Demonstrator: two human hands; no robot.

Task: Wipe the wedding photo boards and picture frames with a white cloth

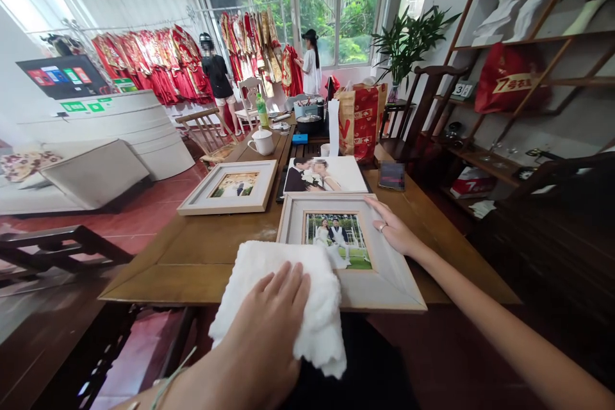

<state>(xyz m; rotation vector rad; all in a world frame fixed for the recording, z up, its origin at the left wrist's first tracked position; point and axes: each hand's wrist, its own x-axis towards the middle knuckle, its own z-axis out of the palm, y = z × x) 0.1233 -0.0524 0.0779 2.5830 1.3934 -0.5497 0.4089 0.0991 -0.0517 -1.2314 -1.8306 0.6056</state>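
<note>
A white cloth (288,295) lies over the lower left corner of a picture frame (379,288), and my left hand (273,307) presses on it with fingers together. The frame is pale grey with a light wooden rim and holds a photo of a couple outdoors. At its right side, my right hand (391,229) holds the upper right edge, a ring on one finger. Part of the frame's left side is hidden under the cloth. Behind it lies a large photo print (343,176) of a couple. A second pale frame (230,186) rests to the left.
On the wooden table (182,269) are a white lidded cup (262,140), a green bottle (262,110), a blue box (300,139), a red paper bag (362,122) and a phone (391,175). Two people stand by racks of red garments (148,64).
</note>
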